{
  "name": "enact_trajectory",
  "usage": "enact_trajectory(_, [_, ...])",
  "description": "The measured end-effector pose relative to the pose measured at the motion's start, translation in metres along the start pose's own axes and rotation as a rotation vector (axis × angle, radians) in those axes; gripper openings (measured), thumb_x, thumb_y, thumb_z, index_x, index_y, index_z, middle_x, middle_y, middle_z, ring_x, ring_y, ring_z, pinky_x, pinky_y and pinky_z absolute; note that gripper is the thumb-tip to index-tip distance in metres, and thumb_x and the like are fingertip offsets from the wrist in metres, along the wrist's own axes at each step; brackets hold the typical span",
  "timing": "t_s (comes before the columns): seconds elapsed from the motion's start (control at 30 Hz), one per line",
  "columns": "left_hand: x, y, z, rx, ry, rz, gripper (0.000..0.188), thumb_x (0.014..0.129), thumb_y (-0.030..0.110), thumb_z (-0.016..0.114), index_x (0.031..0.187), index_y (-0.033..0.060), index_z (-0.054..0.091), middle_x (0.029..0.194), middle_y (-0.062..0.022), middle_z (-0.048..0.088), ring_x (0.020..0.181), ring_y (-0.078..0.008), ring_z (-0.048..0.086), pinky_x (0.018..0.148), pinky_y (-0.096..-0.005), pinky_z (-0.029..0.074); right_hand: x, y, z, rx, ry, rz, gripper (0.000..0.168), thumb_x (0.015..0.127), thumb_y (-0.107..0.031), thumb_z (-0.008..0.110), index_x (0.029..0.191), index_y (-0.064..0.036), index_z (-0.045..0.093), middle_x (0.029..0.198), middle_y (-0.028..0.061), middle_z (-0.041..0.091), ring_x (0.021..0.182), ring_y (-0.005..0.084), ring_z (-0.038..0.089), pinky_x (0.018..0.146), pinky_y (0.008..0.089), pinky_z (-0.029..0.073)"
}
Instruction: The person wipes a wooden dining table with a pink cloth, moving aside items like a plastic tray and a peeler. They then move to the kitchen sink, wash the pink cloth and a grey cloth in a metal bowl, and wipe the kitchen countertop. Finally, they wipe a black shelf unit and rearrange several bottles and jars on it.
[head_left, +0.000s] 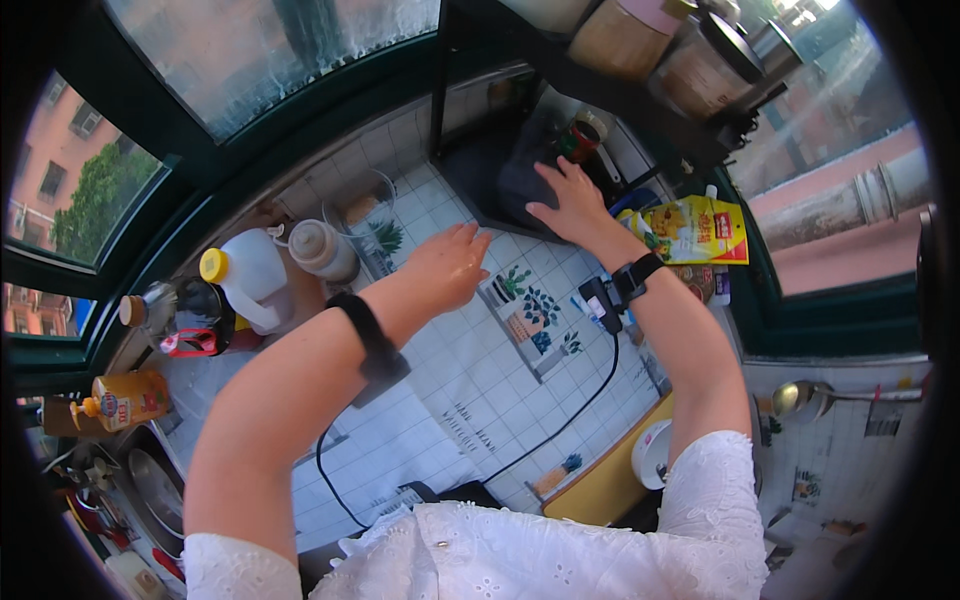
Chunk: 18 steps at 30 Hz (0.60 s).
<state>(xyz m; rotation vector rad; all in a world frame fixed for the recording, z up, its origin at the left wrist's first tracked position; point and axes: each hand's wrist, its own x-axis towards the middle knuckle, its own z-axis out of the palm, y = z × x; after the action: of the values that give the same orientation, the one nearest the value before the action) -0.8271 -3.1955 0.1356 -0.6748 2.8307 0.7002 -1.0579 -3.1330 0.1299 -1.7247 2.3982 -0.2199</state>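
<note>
My right hand (571, 201) reaches with its fingers spread over a dark cloth (525, 180) at the lower level of a black metal rack (487, 214). Whether the fingertips touch the cloth I cannot tell. Lower and to the left, my left hand (450, 266) hovers palm down over the white tile-patterned counter (465, 352), its fingers extended and nothing seen in them. Behind the right hand stands a jar with a red and green label (582, 137). A yellow food pouch (701, 231) lies beside my right wrist.
Along the left window edge stand a white plastic jug (255, 277), a dark glass bottle (199, 315), a lidded jar (322, 251), a clear container (364, 206) and an orange pump bottle (131, 401). Jars fill the rack's upper shelf. A white bowl (651, 454) is at lower right.
</note>
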Motion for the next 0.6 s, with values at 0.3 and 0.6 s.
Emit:
enact_trajectory(0.3, [0.082, -0.034, 0.068, 0.006, 0.461, -0.097, 0.039, 0.086, 0.032, 0.064, 0.116, 0.0077, 0.059, 0.144, -0.0348, 0.026, 0.137, -0.0454, 0.025, 0.111, -0.0446, 0.028, 0.047, 0.021, 0.069, 0.182, -0.151, -0.104, 0.062, 0.085, -0.015, 0.063, 0.142, -0.020, 0.039, 0.152, 0.0185, 0.024, 0.134, 0.0388, 0.032, 0.110, 0.0423, 0.032])
enact_trajectory(0.6, [0.094, -0.041, 0.082, -0.057, 0.581, -0.062, 0.016, 0.082, 0.023, 0.068, 0.081, 0.0072, 0.066, 0.143, -0.0374, 0.025, 0.136, -0.0475, 0.026, 0.099, -0.0417, 0.044, 0.120, 0.032, 0.126, -0.052, 0.143, -0.042, 0.054, 0.080, -0.007, 0.060, 0.133, -0.005, 0.048, 0.136, 0.0198, 0.046, 0.121, 0.0364, 0.043, 0.100, 0.0419, 0.038])
